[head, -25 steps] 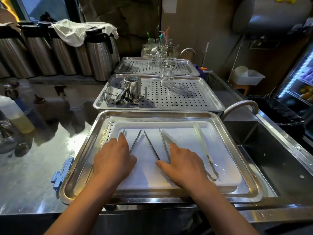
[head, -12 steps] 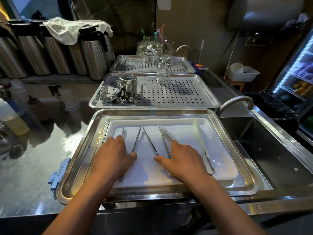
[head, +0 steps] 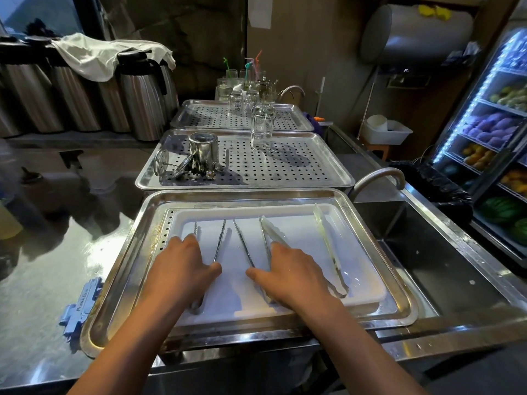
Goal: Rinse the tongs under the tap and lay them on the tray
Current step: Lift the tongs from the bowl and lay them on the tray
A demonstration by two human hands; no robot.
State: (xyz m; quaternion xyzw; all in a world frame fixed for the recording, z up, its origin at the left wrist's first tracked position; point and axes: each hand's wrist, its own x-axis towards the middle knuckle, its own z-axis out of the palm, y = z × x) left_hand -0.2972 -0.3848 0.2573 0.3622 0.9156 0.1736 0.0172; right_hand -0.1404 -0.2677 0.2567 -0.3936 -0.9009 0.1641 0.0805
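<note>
A steel tray (head: 119, 280) holding a white board (head: 299, 232) lies in front of me beside the sink. Three pairs of tongs lie on the board. My left hand (head: 182, 269) lies palm down over the left metal tongs (head: 221, 238), with the fingers on one arm and the thumb against the other. My right hand (head: 291, 275) grips the middle metal tongs (head: 242, 240) the same way. Clear plastic tongs (head: 328, 243) lie untouched at the right. The tap (head: 376, 178) curves over the sink (head: 442, 266), and no water is running.
Behind are two perforated steel trays (head: 285, 166) with a metal cup (head: 204, 149), utensils and glasses (head: 262, 124). Steel flasks (head: 139, 95) line the back left. A blue clip (head: 79, 306) lies on the wet counter left of the tray. A lit fridge (head: 496, 132) stands at right.
Both hands stay on the tongs and shift only slightly. My left thumb has drawn in against the tongs' right arm. The view has tilted a little.
</note>
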